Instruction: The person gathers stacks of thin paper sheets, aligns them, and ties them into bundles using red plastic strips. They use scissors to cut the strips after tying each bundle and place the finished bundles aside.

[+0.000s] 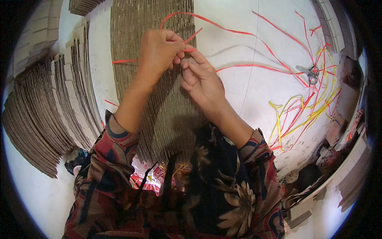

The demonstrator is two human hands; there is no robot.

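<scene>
A long stack of brown corrugated cardboard sheets, set on edge, runs away from me under both hands. A thin red plastic strap crosses it from the left side. My left hand is closed in a pinch on the strap above the stack, and a short strap end pokes out past its fingers. Just right of it, my right hand has its fingers curled and pressed together at the strap too. One length of strap loops up and over to the right. The fingers partly hide the crossing point.
To the right lie a pair of scissors and a tangle of red and yellow straps on the white surface. More cardboard stacks stand at the left. Cardboard and clutter line the right rim.
</scene>
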